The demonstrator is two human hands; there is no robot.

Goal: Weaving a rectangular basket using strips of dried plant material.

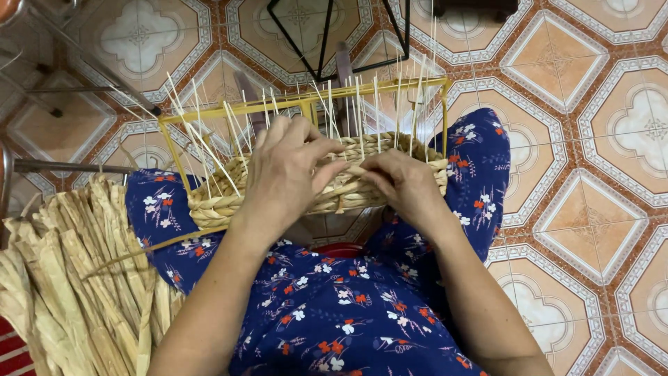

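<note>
Half-woven basket sits on the person's lap, resting across both knees of the blue floral trousers, w/ a yellow wire frame around it and thin pale stakes standing up thru the weave. Left hand is closed on the near rim, fingers curled over the top row and pinching a flat straw strand; right hand also closed, fingers tucked in vs. the same rim just beside the left, so both hands meet at one spot on the near wall. Can't tell whether the right holds the strand's free end or only presses the row down. Bundle of dried straw lies at the left side, touching the left knee, near enough to pull from. Tiled floor below, black metal stand past the basket. To do this weaving step well, imo: keep the strand flat, not twisted, pass it alternately in front of & behind each stake, pull snug down onto the row below w/o bending stakes inward, and keep one hand pinning the last pass while the other feeds.
</note>
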